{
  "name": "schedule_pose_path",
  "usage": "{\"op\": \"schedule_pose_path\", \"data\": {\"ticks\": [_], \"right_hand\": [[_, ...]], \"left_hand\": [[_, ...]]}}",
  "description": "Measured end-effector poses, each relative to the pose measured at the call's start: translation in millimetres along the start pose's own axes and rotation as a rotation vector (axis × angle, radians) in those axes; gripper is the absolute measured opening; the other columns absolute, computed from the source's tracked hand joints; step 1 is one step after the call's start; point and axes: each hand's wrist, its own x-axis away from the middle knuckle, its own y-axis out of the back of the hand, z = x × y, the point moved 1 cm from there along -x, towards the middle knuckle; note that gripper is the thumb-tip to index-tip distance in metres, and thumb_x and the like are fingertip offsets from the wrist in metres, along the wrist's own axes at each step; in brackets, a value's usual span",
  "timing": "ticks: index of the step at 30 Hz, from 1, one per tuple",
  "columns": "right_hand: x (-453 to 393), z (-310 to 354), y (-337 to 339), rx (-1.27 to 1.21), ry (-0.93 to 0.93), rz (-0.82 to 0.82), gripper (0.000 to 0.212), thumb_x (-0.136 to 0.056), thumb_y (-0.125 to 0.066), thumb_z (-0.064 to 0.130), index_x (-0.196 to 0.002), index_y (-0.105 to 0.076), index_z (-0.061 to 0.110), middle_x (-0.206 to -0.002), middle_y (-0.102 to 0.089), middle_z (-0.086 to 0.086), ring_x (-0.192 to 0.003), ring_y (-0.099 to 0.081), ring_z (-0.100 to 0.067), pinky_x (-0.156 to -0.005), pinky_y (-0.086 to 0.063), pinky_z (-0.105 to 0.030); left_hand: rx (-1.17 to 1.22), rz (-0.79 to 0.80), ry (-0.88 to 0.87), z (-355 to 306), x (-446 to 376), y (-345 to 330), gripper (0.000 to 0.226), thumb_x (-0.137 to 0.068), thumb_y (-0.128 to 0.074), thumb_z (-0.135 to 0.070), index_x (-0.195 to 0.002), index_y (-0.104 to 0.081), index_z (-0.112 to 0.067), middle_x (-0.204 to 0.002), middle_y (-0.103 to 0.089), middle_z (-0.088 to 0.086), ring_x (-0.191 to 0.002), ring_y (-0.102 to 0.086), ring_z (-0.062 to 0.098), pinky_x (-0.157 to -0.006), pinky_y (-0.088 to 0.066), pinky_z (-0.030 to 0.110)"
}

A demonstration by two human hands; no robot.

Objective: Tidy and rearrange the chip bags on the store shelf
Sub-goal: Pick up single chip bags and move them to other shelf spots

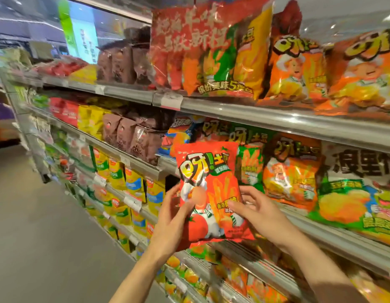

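Red chip bag (208,189) upright between both hands' curled fingers (237,209).

Shop aisle: stocked snack shelves (277,119)

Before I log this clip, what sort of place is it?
A shop's snack aisle, most likely a supermarket: tiered metal shelves packed with chip bags, price tags on the shelf edges, and both hands, left and right, holding a red bag.
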Motion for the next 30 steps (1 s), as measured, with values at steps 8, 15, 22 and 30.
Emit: {"op": "schedule_pose_path", "data": {"ticks": [8,15,22,30], "right_hand": [[-88.9,1.3,-52.0,-0.035,0.042,-0.047,0.055,-0.071,-0.076,0.046,-0.119,-0.061,0.025,-0.116,-0.071,-0.007,-0.102,-0.072,-0.015,-0.089,-0.058,-0.033],[-158.3,15.1,-87.7,-0.068,0.066,-0.112,0.042,-0.078,-0.071,0.049,-0.115,-0.058,0.035,-0.114,-0.069,0.008,-0.096,-0.069,0.006,-0.076,-0.051,-0.011],[-179.0,24.8,-108.1,-0.014,-0.015,-0.260,0.044,-0.082,-0.068,0.061,-0.119,-0.059,0.038,-0.113,-0.073,0.015,-0.096,-0.070,0.003,-0.089,-0.056,-0.025],[-167.5,35.0,-119.4,0.028,-0.092,-0.553,0.038,-0.088,-0.068,0.046,-0.122,-0.063,0.029,-0.116,-0.073,0.016,-0.111,-0.066,-0.001,-0.099,-0.050,-0.028]], "left_hand": [[-0.047,0.060,-0.036,12.7,-97.3,54.5,0.028,-0.097,-0.059,-0.017,-0.121,-0.056,-0.031,-0.106,-0.070,-0.014,-0.095,-0.064,-0.009,-0.081,-0.046,0.010],[-0.081,0.133,-0.051,20.0,-181.3,98.2,0.035,-0.096,-0.062,-0.023,-0.131,-0.056,-0.022,-0.117,-0.069,-0.001,-0.105,-0.065,0.007,-0.088,-0.049,0.019],[-0.087,0.309,-0.063,30.7,-231.5,107.0,0.041,-0.092,-0.064,-0.035,-0.131,-0.052,-0.034,-0.117,-0.069,-0.010,-0.111,-0.065,0.010,-0.096,-0.051,0.032],[-0.152,0.582,-0.149,33.1,-267.6,96.9,0.050,-0.088,-0.066,-0.049,-0.133,-0.044,-0.043,-0.103,-0.062,-0.030,-0.088,-0.058,-0.016,-0.077,-0.043,0.008]]}}
